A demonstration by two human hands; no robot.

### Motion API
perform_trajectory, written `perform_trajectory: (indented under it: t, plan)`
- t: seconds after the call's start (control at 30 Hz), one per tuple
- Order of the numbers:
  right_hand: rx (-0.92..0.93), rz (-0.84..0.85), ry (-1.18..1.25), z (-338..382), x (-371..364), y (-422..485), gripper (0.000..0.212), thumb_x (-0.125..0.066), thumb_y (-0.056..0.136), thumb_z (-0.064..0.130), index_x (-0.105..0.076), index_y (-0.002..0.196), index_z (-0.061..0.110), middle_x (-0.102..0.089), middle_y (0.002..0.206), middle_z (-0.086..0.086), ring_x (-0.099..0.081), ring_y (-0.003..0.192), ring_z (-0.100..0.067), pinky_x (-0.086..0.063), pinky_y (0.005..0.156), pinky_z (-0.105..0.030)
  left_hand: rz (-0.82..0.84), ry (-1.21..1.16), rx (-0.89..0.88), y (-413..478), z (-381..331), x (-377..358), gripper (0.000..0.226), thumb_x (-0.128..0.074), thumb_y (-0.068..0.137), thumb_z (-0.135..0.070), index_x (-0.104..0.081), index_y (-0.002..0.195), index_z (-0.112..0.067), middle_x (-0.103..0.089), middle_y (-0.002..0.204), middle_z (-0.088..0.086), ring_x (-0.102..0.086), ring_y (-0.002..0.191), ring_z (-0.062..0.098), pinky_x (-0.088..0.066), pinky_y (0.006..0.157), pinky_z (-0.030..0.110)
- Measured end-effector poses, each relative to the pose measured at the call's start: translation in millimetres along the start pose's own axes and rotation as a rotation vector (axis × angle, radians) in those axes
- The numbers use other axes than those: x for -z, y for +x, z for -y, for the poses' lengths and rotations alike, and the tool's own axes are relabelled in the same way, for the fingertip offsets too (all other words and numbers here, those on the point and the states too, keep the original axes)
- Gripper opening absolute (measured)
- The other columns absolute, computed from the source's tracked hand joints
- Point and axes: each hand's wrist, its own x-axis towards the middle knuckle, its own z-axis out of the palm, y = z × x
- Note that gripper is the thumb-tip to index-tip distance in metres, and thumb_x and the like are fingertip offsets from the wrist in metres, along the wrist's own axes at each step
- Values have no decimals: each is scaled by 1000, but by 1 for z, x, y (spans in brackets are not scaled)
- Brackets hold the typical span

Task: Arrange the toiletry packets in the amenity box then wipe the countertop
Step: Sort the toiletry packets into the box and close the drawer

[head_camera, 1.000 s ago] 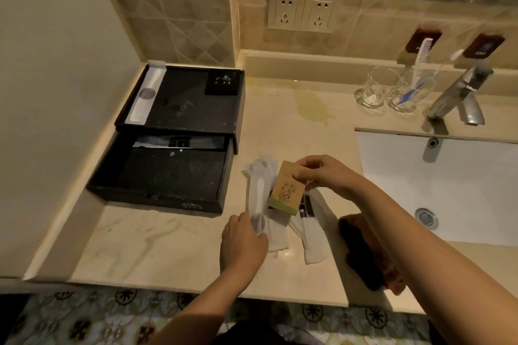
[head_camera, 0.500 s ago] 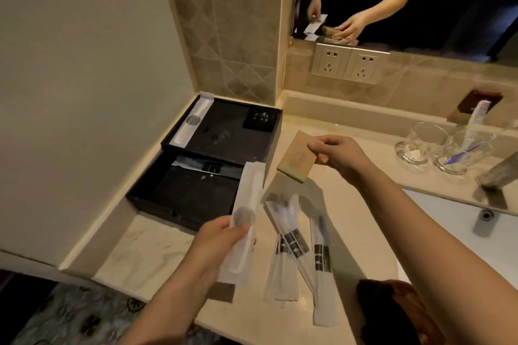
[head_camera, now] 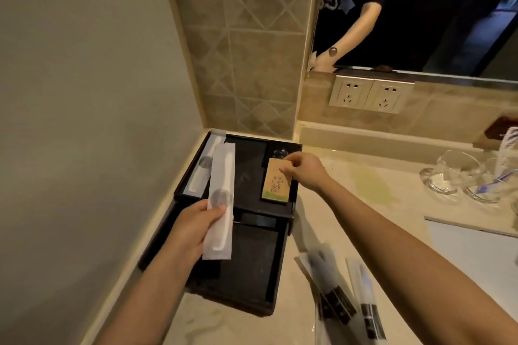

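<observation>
The black amenity box sits in the counter's left corner with its lower drawer pulled out. My left hand grips a long white packet over the box's left part. Another white packet lies along the box's left edge. My right hand holds a small brown card packet with a flower print, resting on the right side of the box's top tray. Long clear packets with dark labels lie on the beige countertop to the right of the drawer.
Two glass cups stand at the far right, one with a comb and toothbrush. The white sink lies at the right edge. Twin wall sockets and a mirror are behind. A yellowish stain marks the counter.
Both hands have moved from the counter to the box: the left carried the white packet over it, the right brought the brown packet down onto the top tray. The view shifted left.
</observation>
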Motion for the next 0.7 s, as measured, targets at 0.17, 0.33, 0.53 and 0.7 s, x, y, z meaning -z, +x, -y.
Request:
perform_trajectory:
  t: [0.17,0.33,0.53,0.7]
  plan:
    - [100,78,-315,-3,-5,0,24,-64,87,23,-69,106,9,-62,111,-11,-59,102,-25,-45,78,-29,38,-3,6,26,-7,1,8,-65,83,-13,-67,91,-13,-70,89,14,-66,85,27,-54,67,37]
    - [141,-58,-386,-4,-12,-12,37,-62,88,26,-58,122,13,-54,119,-10,-50,114,-25,-44,94,-33,58,40,-17,51,-16,0,9,-63,85,-14,-66,93,-12,-69,90,13,-66,84,27,-52,52,29]
    - [282,20,-550,-9,-35,-34,76,-62,78,56,-39,137,14,-44,134,-8,-36,122,-24,-35,100,-33,53,165,-94,83,-35,-19,5,-58,87,-16,-63,88,-16,-66,90,9,-63,85,26,-52,69,36]
    - [299,5,-510,-16,-36,-37,79,-59,81,54,-30,143,13,-37,142,-6,-30,129,-21,-31,106,-30,24,315,-235,101,-46,-42,2,-60,88,-19,-59,88,-18,-59,83,-1,-56,77,14,-42,58,24]
